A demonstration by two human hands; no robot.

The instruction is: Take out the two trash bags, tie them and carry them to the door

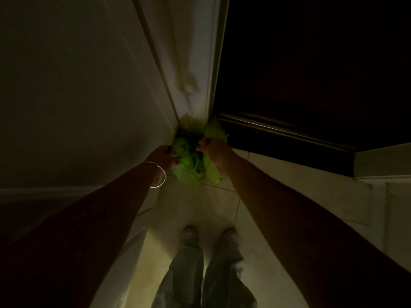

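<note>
Down in the corner, left hand (163, 155) and right hand (210, 150) each pinch green bags (189, 165) beside the dark door (311, 74).

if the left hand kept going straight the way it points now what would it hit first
Most likely the green bag: the left hand points forward and down with its fingertips already at the plastic. Past the bag lies the corner where the wall meets the door frame. Dim light leaves depth uncertain.
</note>
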